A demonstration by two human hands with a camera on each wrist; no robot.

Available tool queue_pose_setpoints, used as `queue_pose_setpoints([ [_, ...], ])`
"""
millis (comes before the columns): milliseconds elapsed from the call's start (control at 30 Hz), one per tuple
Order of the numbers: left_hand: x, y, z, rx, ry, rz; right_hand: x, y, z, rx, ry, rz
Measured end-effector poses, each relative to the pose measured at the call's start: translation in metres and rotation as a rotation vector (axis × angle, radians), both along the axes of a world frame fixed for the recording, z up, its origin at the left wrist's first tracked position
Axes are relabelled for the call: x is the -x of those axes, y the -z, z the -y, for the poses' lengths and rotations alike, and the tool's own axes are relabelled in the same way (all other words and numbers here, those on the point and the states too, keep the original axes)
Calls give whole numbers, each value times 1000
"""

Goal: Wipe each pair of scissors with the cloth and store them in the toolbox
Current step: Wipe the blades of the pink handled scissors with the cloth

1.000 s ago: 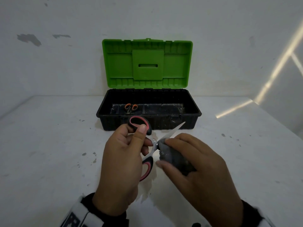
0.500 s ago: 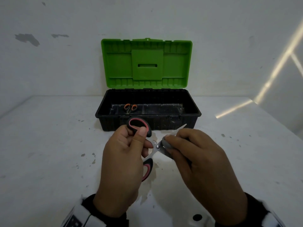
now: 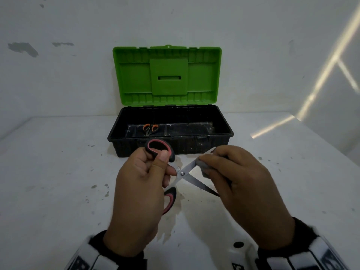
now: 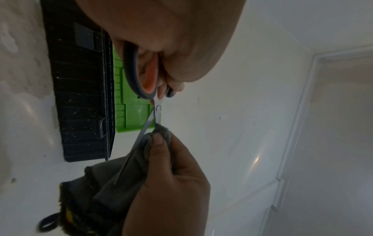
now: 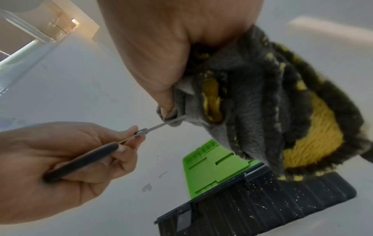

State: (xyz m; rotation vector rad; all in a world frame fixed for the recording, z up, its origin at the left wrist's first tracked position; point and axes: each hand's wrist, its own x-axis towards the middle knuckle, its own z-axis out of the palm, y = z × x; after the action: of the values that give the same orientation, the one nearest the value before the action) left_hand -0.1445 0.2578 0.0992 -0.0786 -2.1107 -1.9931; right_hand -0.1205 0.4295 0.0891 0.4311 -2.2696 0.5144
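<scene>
Two pairs of scissors are seen. The black-and-red scissors [image 3: 182,173] are held above the white table [image 3: 58,191], just in front of the toolbox [image 3: 171,147], with blades spread apart. Their upper handle loop is gripped by the left hand [image 3: 140,191], thumb laid across the loop and fingers curled behind it; the lower loop sits against the palm side, partly hidden. In the left wrist view the fingers are seen passed through the loop.

The grey cloth [image 3: 202,165] is pinched by the right hand [image 3: 243,191] around the upper blade, fingers and thumb closed on the fabric with the blade between. In the right wrist view the cloth [image 5: 252,103] is shown bunched in the palm, grey outside with yellow pile inside, the thumb pressed onto it where the blade enters. The blade tip is seen past the fingers in the head view. The lower blade is left bare and passes under the right hand.

Orange-handled scissors [image 3: 150,129] are lying inside the toolbox, on its floor toward the left end. The green lid [image 3: 136,78] is stood upright, open, against the wall.
</scene>
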Motion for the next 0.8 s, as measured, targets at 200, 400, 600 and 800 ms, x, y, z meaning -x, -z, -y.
queue_pose_setpoints([
  [200, 1, 0, 0, 5, 16, -24, -5, 0, 6, -12, -9, -9],
  [400, -2, -3, -2, -15, 35, -27, -2, 0, -5, 77, 38, -33],
  [600, -3, -4, 0, 21, 28, -34, -3, 0, -11, 61, 23, -40],
  [800, -3, 2, -3, 8, 26, -17, -3, 2, -11, 91, 46, -29],
])
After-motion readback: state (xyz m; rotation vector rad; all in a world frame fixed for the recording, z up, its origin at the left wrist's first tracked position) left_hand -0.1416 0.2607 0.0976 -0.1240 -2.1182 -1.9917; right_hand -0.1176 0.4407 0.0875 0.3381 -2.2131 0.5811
